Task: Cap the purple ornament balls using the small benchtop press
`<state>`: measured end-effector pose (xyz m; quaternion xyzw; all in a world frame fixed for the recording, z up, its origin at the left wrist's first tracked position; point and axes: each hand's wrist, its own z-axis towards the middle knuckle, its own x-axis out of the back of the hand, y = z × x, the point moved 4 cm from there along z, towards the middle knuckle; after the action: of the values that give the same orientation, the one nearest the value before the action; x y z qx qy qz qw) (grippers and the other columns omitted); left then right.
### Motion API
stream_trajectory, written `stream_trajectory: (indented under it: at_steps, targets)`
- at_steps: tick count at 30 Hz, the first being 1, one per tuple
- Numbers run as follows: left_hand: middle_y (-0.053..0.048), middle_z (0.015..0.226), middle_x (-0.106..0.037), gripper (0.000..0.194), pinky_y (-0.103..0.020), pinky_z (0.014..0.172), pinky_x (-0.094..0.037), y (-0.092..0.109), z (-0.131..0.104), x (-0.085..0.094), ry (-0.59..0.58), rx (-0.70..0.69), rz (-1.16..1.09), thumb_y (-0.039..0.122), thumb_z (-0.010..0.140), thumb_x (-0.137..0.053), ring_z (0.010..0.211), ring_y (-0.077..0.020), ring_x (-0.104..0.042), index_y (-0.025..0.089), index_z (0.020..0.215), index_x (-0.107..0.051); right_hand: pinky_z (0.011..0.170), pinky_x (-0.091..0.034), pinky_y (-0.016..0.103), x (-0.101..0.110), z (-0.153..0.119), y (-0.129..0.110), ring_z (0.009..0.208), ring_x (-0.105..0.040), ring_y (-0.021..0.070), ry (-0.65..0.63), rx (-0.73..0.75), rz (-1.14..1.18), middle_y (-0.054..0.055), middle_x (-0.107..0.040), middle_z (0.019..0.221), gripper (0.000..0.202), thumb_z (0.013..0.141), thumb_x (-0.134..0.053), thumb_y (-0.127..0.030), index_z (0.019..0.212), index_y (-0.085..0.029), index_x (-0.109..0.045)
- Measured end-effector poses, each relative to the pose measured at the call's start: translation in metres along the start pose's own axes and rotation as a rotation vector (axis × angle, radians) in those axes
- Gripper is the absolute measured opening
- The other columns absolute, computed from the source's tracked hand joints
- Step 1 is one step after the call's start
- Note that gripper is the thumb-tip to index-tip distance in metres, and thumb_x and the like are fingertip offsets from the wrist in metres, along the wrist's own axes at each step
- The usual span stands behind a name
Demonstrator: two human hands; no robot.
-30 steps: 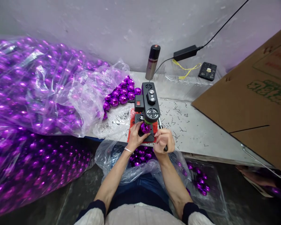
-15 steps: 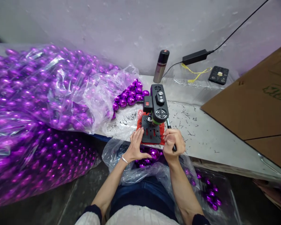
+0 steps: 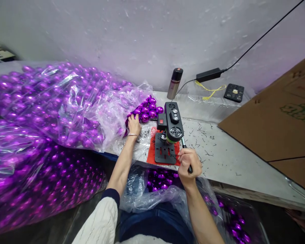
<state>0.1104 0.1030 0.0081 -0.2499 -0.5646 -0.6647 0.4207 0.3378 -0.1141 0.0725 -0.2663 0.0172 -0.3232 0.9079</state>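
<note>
A small black bench drill (image 3: 170, 127) stands on a red mat (image 3: 150, 153) on the white table. My right hand (image 3: 188, 162) is closed around its black lever handle at the front right. My left hand (image 3: 134, 124) reaches out to the left, fingers resting on the loose pile of shiny purple balls (image 3: 145, 110) spilling from a clear plastic bag. I cannot tell whether it grips one. The drill's black base plate (image 3: 164, 152) has nothing on it. On my lap lies another clear bag of purple balls (image 3: 157, 179).
Huge clear bags of purple balls (image 3: 40, 112) fill the left side. A spray can (image 3: 175, 83), a power adapter (image 3: 208, 74) and a black pad (image 3: 234, 93) stand by the wall. A cardboard sheet (image 3: 274, 128) leans at the right. Thin dark shavings litter the table (image 3: 218, 152).
The purple ball that sat under the drill dropped into the lap bag. My left hand then moved up and left to the ball pile. My right hand stayed on the lever.
</note>
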Motion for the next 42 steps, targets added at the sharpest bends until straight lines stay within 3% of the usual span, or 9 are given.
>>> stream_trajectory:
  at_steps: [3, 8, 12, 16, 21, 25, 31, 42]
  targets:
    - [-0.023, 0.14, -0.058, 0.052, -0.057, 0.113, -0.044, -0.007, -0.013, 0.004, -0.005, 0.145, -0.274, 0.017, 0.08, -0.07, 0.132, -0.0383, -0.055, 0.012, 0.131, -0.06, 0.06, -0.046, 0.029, 0.0, -0.001, 0.0, 0.066, -0.062, 0.0145, 0.004, -0.002, -0.003, -0.001, -0.061, 0.069, 0.025, 0.094, -0.05, -0.01, 0.071, -0.022, -0.052]
    - [-0.01, 0.122, -0.071, 0.037, -0.047, 0.098, -0.06, -0.015, -0.058, 0.0, -0.198, 0.319, -1.144, 0.042, 0.092, -0.059, 0.113, -0.0258, -0.07, 0.021, 0.123, -0.062, 0.06, -0.045, 0.029, -0.001, 0.0, 0.001, 0.066, -0.062, 0.0147, 0.011, -0.02, 0.01, 0.0, -0.06, 0.068, 0.026, 0.094, -0.05, -0.011, 0.07, -0.022, -0.052]
    - [-0.009, 0.119, -0.074, 0.035, -0.043, 0.097, -0.062, -0.007, -0.103, 0.0, -0.303, 0.308, -1.332, 0.043, 0.086, -0.07, 0.112, -0.0254, -0.072, 0.022, 0.114, -0.066, 0.059, -0.045, 0.03, -0.001, 0.004, -0.001, 0.065, -0.061, 0.0154, 0.03, -0.037, 0.018, -0.001, -0.057, 0.064, 0.029, 0.095, -0.05, -0.012, 0.068, -0.022, -0.052]
    - [-0.01, 0.13, -0.072, 0.051, -0.041, 0.095, -0.063, 0.008, -0.138, -0.011, -0.362, 0.277, -1.284, 0.049, 0.086, -0.073, 0.112, -0.0248, -0.073, 0.022, 0.128, -0.063, 0.059, -0.044, 0.03, -0.001, 0.014, -0.006, 0.064, -0.06, 0.0147, 0.031, -0.037, 0.001, -0.001, -0.058, 0.064, 0.029, 0.096, -0.049, -0.014, 0.069, -0.022, -0.053]
    - [-0.011, 0.128, -0.073, 0.066, -0.043, 0.105, -0.057, 0.026, -0.158, -0.033, -0.332, 0.128, -0.968, 0.048, 0.081, -0.08, 0.117, -0.0258, -0.071, 0.02, 0.137, -0.06, 0.059, -0.042, 0.03, -0.001, 0.028, -0.011, 0.063, -0.058, 0.0129, 0.021, -0.046, -0.021, -0.001, -0.057, 0.066, 0.029, 0.098, -0.048, -0.014, 0.07, -0.022, -0.052]
    - [-0.012, 0.122, -0.076, 0.064, -0.047, 0.104, -0.056, 0.035, -0.16, -0.036, -0.27, -0.032, -0.714, 0.047, 0.079, -0.084, 0.114, -0.03, -0.072, 0.02, 0.134, -0.065, 0.06, -0.043, 0.028, 0.0, 0.029, -0.013, 0.064, -0.059, 0.0121, 0.002, -0.024, -0.009, -0.001, -0.059, 0.067, 0.027, 0.097, -0.049, -0.013, 0.072, -0.022, -0.052]
    - [-0.015, 0.132, -0.07, 0.065, -0.049, 0.107, -0.053, 0.048, -0.162, -0.035, -0.178, -0.334, -0.532, 0.048, 0.082, -0.082, 0.123, -0.0317, -0.068, 0.02, 0.137, -0.061, 0.059, -0.045, 0.028, 0.001, 0.025, -0.013, 0.065, -0.06, 0.0128, -0.029, 0.021, -0.03, -0.001, -0.06, 0.068, 0.026, 0.097, -0.048, -0.012, 0.074, -0.022, -0.053]
    - [-0.015, 0.133, -0.07, 0.067, -0.049, 0.108, -0.052, 0.048, -0.167, -0.047, -0.084, -0.422, -0.519, 0.047, 0.084, -0.081, 0.125, -0.031, -0.066, 0.02, 0.14, -0.058, 0.061, -0.047, 0.027, 0.002, 0.008, -0.005, 0.067, -0.062, 0.013, -0.039, 0.031, -0.025, 0.0, -0.063, 0.072, 0.022, 0.097, -0.049, -0.014, 0.077, -0.022, -0.054]
